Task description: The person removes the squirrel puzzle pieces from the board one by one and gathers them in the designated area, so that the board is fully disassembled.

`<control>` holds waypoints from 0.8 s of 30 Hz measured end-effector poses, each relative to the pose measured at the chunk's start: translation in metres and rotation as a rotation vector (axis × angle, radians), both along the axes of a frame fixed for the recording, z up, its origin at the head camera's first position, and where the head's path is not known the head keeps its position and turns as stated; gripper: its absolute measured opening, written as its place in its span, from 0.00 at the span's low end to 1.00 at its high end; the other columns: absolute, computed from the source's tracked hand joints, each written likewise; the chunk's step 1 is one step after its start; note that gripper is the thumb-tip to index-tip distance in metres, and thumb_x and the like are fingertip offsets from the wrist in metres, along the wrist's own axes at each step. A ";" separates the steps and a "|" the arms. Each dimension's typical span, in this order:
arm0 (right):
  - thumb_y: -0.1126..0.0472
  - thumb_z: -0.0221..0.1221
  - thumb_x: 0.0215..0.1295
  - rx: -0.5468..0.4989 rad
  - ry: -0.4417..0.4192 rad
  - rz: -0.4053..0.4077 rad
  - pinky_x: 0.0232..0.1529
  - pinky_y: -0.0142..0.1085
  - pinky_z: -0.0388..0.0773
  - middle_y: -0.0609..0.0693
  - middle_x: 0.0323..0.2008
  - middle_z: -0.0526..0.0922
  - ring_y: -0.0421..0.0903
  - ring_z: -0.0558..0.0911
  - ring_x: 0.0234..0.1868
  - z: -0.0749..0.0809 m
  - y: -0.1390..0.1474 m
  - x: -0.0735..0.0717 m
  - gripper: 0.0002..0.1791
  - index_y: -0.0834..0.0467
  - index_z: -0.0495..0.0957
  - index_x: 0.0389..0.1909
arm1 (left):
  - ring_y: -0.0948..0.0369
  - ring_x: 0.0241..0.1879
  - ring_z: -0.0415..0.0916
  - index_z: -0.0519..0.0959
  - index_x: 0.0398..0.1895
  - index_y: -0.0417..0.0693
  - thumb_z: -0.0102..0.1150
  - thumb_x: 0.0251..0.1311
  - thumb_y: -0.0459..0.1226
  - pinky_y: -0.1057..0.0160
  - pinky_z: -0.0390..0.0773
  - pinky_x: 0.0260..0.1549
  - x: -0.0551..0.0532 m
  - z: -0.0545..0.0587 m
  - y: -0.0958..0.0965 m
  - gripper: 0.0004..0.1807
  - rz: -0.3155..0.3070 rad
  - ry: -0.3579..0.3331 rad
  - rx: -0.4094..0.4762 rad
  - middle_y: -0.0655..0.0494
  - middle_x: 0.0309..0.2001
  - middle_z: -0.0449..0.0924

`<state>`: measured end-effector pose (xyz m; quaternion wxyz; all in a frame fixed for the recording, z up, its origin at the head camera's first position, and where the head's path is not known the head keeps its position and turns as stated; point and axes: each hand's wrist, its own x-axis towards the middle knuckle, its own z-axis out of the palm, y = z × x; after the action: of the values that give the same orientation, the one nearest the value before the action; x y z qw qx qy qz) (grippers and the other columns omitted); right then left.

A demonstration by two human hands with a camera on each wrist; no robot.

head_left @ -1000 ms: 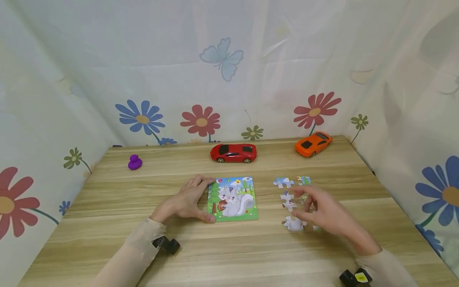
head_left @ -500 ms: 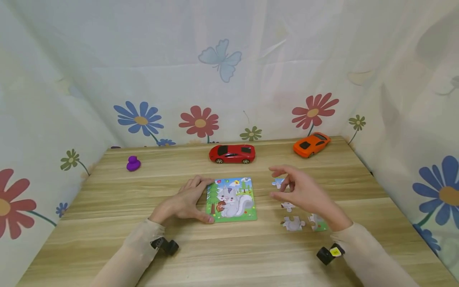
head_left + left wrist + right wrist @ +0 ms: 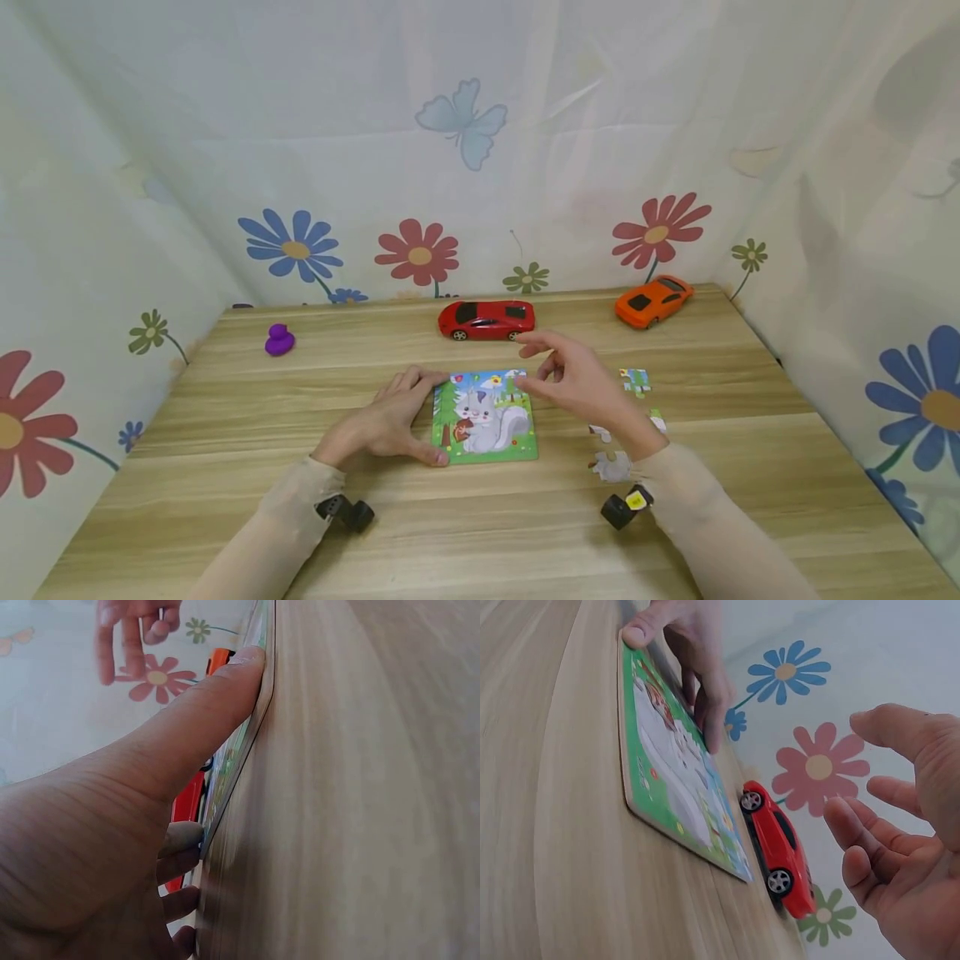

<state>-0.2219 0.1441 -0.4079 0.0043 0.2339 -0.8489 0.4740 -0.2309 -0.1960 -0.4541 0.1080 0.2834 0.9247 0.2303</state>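
Observation:
A square jigsaw puzzle [image 3: 487, 425] with a grey squirrel picture lies flat on the wooden table. My left hand [image 3: 390, 417] rests at its left side, the thumb pressing on the near corner and the index finger at the far corner; in the left wrist view the thumb [image 3: 217, 697] lies over the board's edge. My right hand [image 3: 581, 383] hovers over the puzzle's far right corner, fingers loosely bent and apart. The right wrist view shows nothing between those fingers [image 3: 885, 735]. Loose jigsaw pieces [image 3: 636, 381] lie to the right, partly hidden by my right hand and forearm.
Behind the puzzle stands a red toy car [image 3: 486, 321], close beyond my right fingertips in the head view. An orange toy car [image 3: 655, 302] sits at the back right and a purple rubber duck [image 3: 280, 340] at the back left. A flowered curtain [image 3: 337, 167] borders the table [image 3: 480, 533].
My right hand has moved left, from above the loose pieces to above the puzzle's far right corner, fingers still apart. The left hand keeps its place on the puzzle.

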 end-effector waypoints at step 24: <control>0.64 0.71 0.74 0.026 -0.078 0.077 0.42 0.36 0.83 0.60 0.60 0.88 0.49 0.84 0.41 -0.029 -0.066 -0.014 0.28 0.57 0.80 0.73 | 0.45 0.75 0.60 0.60 0.88 0.45 0.88 0.47 0.65 0.33 0.63 0.75 0.002 0.002 0.002 0.71 -0.005 0.018 0.011 0.47 0.77 0.63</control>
<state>-0.2360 0.0781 -0.4366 -0.0501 0.2478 -0.8448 0.4716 -0.2288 -0.1941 -0.4520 0.0986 0.2884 0.9237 0.2323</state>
